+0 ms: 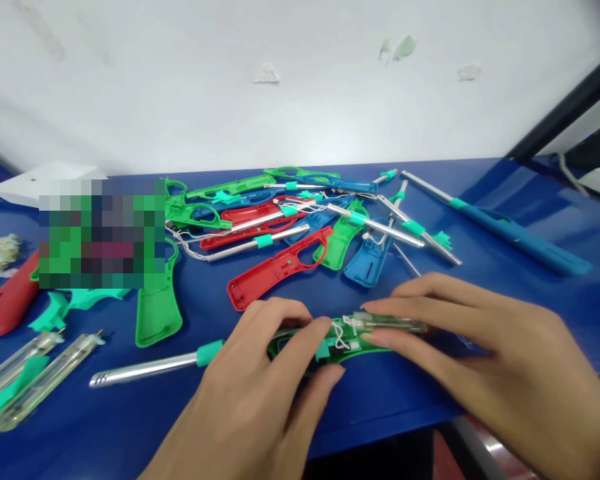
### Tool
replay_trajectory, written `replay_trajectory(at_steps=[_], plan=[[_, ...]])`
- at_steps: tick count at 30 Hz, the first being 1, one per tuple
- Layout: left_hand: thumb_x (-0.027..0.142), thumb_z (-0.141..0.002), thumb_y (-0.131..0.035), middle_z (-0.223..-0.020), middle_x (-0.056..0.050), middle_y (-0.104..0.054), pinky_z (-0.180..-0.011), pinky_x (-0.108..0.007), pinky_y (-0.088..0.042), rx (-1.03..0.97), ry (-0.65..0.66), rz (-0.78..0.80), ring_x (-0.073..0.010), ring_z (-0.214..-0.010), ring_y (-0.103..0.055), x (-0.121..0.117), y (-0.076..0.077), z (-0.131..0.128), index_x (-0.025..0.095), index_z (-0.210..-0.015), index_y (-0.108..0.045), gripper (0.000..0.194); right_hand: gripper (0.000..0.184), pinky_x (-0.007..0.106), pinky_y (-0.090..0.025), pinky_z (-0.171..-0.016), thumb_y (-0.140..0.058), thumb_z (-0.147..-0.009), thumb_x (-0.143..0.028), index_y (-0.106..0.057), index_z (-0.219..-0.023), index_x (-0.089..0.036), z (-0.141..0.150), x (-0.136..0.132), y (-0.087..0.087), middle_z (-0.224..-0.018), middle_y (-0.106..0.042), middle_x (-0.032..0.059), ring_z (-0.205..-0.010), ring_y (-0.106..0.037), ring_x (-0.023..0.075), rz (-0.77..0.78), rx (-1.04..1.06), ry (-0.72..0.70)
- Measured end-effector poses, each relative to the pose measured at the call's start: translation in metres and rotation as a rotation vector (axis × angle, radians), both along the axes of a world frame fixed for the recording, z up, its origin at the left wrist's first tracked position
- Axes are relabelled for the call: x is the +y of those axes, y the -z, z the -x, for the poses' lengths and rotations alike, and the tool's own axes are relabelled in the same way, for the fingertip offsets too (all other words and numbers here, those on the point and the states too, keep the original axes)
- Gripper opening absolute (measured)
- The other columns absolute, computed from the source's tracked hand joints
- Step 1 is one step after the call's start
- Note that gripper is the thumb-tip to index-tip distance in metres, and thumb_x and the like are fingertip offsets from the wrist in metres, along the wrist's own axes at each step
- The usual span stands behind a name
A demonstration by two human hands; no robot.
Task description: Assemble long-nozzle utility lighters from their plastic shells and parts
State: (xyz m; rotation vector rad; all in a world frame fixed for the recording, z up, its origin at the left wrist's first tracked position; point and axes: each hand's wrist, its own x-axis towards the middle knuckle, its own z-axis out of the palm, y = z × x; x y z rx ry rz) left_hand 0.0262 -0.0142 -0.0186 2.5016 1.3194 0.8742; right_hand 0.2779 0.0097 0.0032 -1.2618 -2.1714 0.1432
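Observation:
In front of me lies an open green lighter housing half (349, 331), part of a long-necked stick lighter. My left hand (260, 373) is closed round its middle, thumb and fingers pinching near a teal trigger piece (323, 349). From the left end sticks out a metal tube (150, 371) with a teal collar. My right hand (485, 353) pinches a clear fuel tank (397, 323) over the handle end of the housing. Looped white wire (340, 335) shows between the two hands. Fingers hide the tank's seating.
Beyond my hands are piled red housing halves (275, 269), green and blue halves, and metal tubes (395, 227). A blue assembled lighter (520, 240) lies right. Clear tanks (50, 380) and teal pieces (53, 312) are left, beside a blurred patch. A white wall (320, 120) stands behind.

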Motion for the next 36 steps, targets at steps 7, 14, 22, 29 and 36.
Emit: replay_trajectory(at_steps=[7, 14, 22, 29, 36], plan=[[0.023, -0.116, -0.057, -0.130, -0.004, -0.067, -0.102, -0.024, -0.064, -0.004, 0.004, -0.015, -0.0159, -0.115, -0.072, 0.001, -0.001, 0.000, 0.025, -0.140, -0.063, 0.025, 0.023, 0.017, -0.064, -0.068, -0.065, -0.114, -0.047, -0.085, -0.109, -0.036, 0.002, -0.007, 0.003, -0.103, -0.082, -0.0056, -0.077, -0.082, 0.0096, -0.051, -0.002, 0.021], [0.020, -0.114, -0.059, -0.130, -0.005, -0.066, -0.100, -0.024, -0.064, -0.014, -0.012, -0.032, -0.0155, -0.114, -0.072, -0.001, 0.001, -0.001, 0.024, -0.140, -0.063, 0.026, 0.016, 0.017, -0.063, -0.068, -0.068, -0.112, -0.039, -0.084, -0.114, -0.038, 0.003, -0.011, 0.006, -0.108, -0.081, -0.0070, -0.081, -0.082, 0.0086, -0.034, 0.014, 0.007], [0.007, -0.109, -0.051, -0.118, -0.008, -0.074, -0.091, -0.036, -0.068, 0.051, 0.016, -0.100, -0.0233, -0.105, -0.074, 0.013, -0.015, -0.007, 0.020, -0.127, -0.072, 0.031, 0.018, 0.016, -0.063, -0.073, -0.070, -0.110, -0.049, -0.080, -0.103, -0.037, 0.011, -0.009, 0.007, -0.097, -0.085, -0.0109, -0.084, -0.084, 0.0115, 0.066, 0.172, 0.126], [0.011, -0.103, -0.059, -0.093, -0.003, -0.077, -0.079, -0.035, -0.066, 0.361, 0.155, 0.050, -0.0239, -0.086, -0.076, 0.047, -0.050, -0.020, 0.026, -0.092, -0.077, 0.026, 0.016, 0.022, -0.065, -0.071, -0.067, -0.111, -0.040, -0.077, -0.106, -0.030, 0.011, -0.012, 0.015, -0.098, -0.087, -0.0053, -0.082, -0.085, 0.0166, 0.039, 0.260, 0.151], [0.005, -0.101, -0.058, -0.079, 0.001, -0.068, -0.081, -0.037, -0.060, 0.584, 0.140, 0.033, -0.0224, -0.075, -0.070, 0.056, -0.068, -0.031, 0.027, -0.080, -0.070, 0.033, 0.009, 0.023, -0.062, -0.078, -0.066, -0.112, -0.032, -0.074, -0.109, -0.029, 0.012, -0.013, 0.021, -0.098, -0.084, -0.0071, -0.079, -0.081, 0.0131, -0.019, 0.262, 0.132]])
